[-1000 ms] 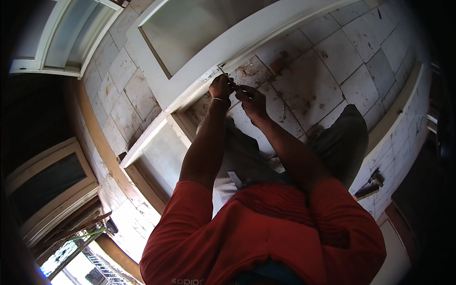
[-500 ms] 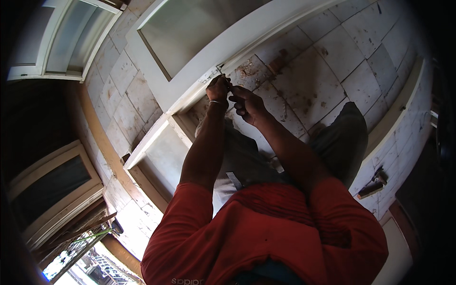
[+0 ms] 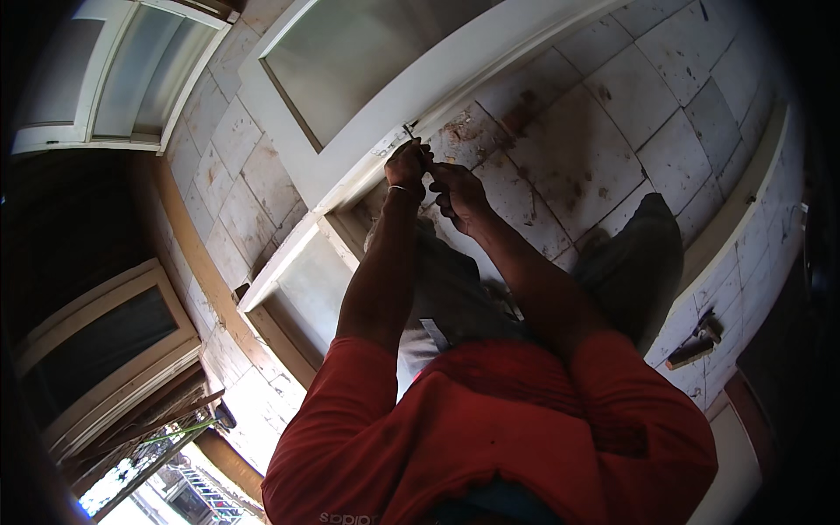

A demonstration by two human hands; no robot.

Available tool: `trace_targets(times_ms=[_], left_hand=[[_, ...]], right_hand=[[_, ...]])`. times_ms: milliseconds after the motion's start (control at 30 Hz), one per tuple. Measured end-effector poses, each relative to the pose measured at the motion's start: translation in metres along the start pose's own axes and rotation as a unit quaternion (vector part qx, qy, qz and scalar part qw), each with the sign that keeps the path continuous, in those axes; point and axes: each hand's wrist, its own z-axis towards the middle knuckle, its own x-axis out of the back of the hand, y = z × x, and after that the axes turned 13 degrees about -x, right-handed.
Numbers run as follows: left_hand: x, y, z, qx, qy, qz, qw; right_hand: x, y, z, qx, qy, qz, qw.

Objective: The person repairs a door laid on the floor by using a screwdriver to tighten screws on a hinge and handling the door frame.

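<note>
My left hand [image 3: 406, 168] is closed around a slim, rod-like tool [image 3: 409, 131], whose thin end shows just above the fingers. That end points at a small metal hinge [image 3: 387, 143] on the edge of a white framed panel [image 3: 341, 166] with a glass-like pane. Close below it, my right hand [image 3: 461, 198] has its fingers curled, thumb and forefinger at the lower end of the same tool. Most of the tool is hidden by my fingers, and its exact kind cannot be made out.
Dirty pale tiles [image 3: 612, 131] with brown stains and crumbs lie beyond my hands. A white ledge [image 3: 726, 219] runs along the right, with a wooden-handled object [image 3: 691, 350] below. Left are another framed panel [image 3: 114, 350] and a white-framed window [image 3: 149, 70].
The view has shifted slightly. My right fingers have drawn in around the tool's lower end, and more of its thin end shows above my left hand. Both hands stay by the hinge.
</note>
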Motion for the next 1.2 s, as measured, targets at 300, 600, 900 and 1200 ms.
trace_targets(times_ms=[300,600,900,1200], left_hand=[[-0.01,-0.005,0.005,0.008,0.003,-0.019,1.0],[-0.007,0.0,0.003,0.032,0.012,0.022,0.999],[-0.01,-0.005,0.002,0.019,0.01,0.033,0.999],[-0.007,-0.003,0.0,0.008,0.001,0.087,0.996]], right_hand=[[0.022,-0.001,0.004,-0.02,-0.074,0.211,0.974],[0.007,0.021,0.008,0.398,0.218,-0.39,0.802],[0.019,0.036,0.031,0.242,0.156,-0.149,0.946],[0.014,0.026,0.013,0.132,0.125,-0.094,0.979]])
